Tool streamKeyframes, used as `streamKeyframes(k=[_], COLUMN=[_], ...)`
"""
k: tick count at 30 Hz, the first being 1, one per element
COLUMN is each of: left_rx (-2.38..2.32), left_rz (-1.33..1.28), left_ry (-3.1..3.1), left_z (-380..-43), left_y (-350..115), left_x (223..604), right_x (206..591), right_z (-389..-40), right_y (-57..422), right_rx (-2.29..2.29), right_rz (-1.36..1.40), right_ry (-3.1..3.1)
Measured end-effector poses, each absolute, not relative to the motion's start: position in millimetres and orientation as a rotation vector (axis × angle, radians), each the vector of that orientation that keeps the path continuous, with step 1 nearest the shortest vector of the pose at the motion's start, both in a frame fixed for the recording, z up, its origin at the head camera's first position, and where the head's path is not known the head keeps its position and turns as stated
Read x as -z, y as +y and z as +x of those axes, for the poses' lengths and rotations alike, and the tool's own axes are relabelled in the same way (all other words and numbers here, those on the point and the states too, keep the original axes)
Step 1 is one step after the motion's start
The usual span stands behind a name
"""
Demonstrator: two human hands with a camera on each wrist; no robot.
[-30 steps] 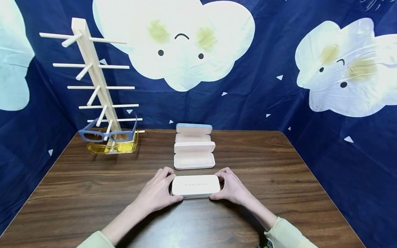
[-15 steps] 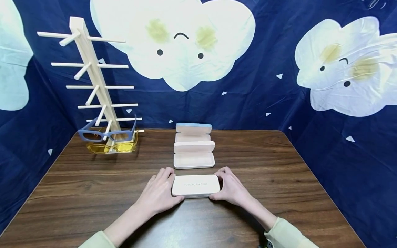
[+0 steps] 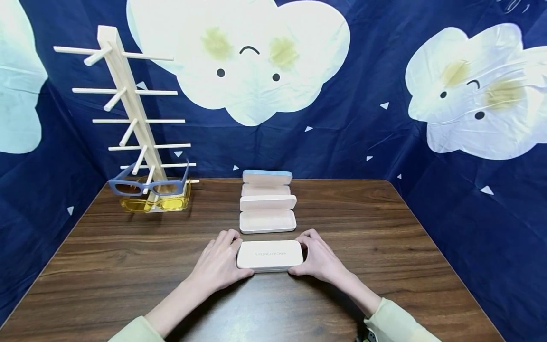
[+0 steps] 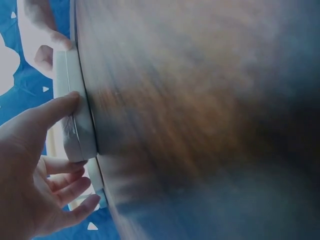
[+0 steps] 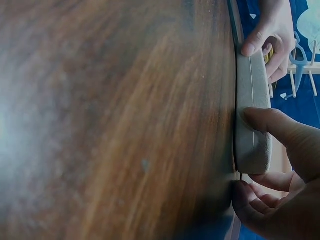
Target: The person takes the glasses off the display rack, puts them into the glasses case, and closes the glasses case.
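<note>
A closed white glasses case with small lettering on its lid lies crosswise on the table before me. My left hand holds its left end, thumb on the front side and index finger at the end. At the right end my right hand grips it the same way. In the left wrist view the left thumb presses the front of the case across its lid seam, with the other fingers spread beyond the end. The right wrist view has the right thumb on the case's front wall.
Behind the case stand an open white glasses case and an open blue one. At the back left, a wooden rack with pegs bears blue glasses and yellow glasses. Blue cloth walls the wooden table.
My left wrist and forearm have shifted slightly to the right. Both hands keep their hold on the closed glasses case, which stays in place.
</note>
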State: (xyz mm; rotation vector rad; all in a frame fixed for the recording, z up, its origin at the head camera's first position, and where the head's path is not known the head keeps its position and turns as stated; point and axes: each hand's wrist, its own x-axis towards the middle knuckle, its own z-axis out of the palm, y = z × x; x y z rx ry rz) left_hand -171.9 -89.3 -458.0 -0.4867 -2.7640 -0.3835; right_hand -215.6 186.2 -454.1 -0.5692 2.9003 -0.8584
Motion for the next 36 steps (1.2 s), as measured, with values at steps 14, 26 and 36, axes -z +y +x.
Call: streamKeyframes(k=[14, 26, 36], left_rx=[0.439, 0.627, 0.697], left_rz=[-0.450, -0.253, -0.150], left_ry=[-2.815, -2.827, -2.710], left_z=[-171, -166, -164], left_y=[-91, -109, -147], left_x=[456, 440, 418], right_x=[455, 441, 421], right_z=[-214, -218, -222], right_y=[185, 175, 144], right_rx=[0.858, 1.265, 1.451], right_rz=[-0.580, -0.514, -0.506], right_ry=[2.902, 2.909, 2.837])
